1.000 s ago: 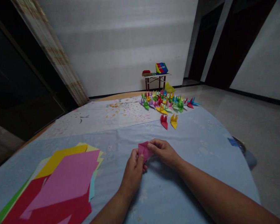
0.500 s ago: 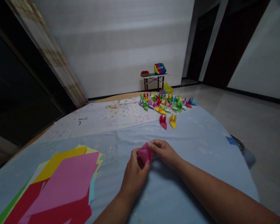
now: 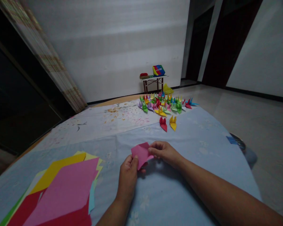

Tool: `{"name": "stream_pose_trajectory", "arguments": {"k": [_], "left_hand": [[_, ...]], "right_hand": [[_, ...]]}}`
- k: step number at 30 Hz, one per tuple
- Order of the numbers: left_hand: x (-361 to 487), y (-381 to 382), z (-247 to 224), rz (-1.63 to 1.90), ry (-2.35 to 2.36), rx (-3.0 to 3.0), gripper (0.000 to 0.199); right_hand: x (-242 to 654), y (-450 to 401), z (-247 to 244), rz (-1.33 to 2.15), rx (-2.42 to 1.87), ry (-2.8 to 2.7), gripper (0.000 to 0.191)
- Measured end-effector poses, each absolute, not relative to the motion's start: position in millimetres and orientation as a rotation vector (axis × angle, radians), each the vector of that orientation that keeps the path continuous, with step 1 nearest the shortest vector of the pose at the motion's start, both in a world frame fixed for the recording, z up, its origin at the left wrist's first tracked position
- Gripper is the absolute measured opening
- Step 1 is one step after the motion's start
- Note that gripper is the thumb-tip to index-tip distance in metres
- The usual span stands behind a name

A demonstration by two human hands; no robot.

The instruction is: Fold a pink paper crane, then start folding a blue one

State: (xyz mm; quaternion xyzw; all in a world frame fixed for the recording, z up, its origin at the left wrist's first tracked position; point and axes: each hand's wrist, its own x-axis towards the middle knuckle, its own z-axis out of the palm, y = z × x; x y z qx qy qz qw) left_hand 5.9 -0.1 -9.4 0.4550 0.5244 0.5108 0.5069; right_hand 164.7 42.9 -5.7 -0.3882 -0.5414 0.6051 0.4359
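Observation:
A partly folded sheet of pink origami paper [image 3: 141,153] is held up between both hands, just above the blue tablecloth. My left hand [image 3: 130,172] pinches its lower left side, thumb on top and fingers underneath. At the paper's right edge, my right hand [image 3: 163,152] grips it between thumb and index finger. Beyond the hands stand a red paper crane [image 3: 163,124] and a yellow paper crane [image 3: 173,123]. To the left lies a loose pile of coloured paper, with a pink sheet [image 3: 68,188] on top.
Many-coloured paper cranes [image 3: 165,105] crowd the far side of the round table [image 3: 193,175]. Behind it, a small folding table [image 3: 153,80] bears a bright multicoloured box [image 3: 158,70]. At the right edge, a blue object [image 3: 232,140] and a stool-like shape are partly visible.
The pink paper has gone from a compact, pointed fold to a wider, flatter shape. My left hand has shifted slightly left, and the whole view has moved a little.

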Motion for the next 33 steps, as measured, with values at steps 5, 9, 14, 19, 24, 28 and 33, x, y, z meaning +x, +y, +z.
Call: {"name": "stream_pose_trajectory", "arguments": {"k": [5,9,14,19,24,28,33], "left_hand": [[3.9,4.4,-14.0,1.307,1.189,0.970,0.033],[3.8,6.9,-13.6,1.273,1.112,0.932,0.034],[4.9,11.6,-15.1,1.210,1.033,0.965,0.031],[7.1,17.5,-17.2,1.181,0.970,0.951,0.036],[7.3,19.7,-18.1,1.169,0.906,0.922,0.035],[6.2,21.0,-20.7,1.156,0.900,0.898,0.033],[4.9,22.6,-24.9,1.193,0.948,0.863,0.029]], "right_hand": [[165.0,47.2,-16.0,1.564,-0.868,-1.364,0.034],[164.3,50.8,-23.8,1.450,-0.828,-1.287,0.038],[167.9,53.0,-28.0,1.361,-0.843,-1.242,0.034],[170.1,53.1,-30.0,1.324,-0.860,-1.229,0.035],[167.3,50.1,-25.9,1.311,-0.918,-1.227,0.039],[166.4,48.1,-24.7,1.279,-0.939,-1.250,0.039],[169.4,49.1,-27.8,1.246,-0.921,-1.322,0.028]]}}
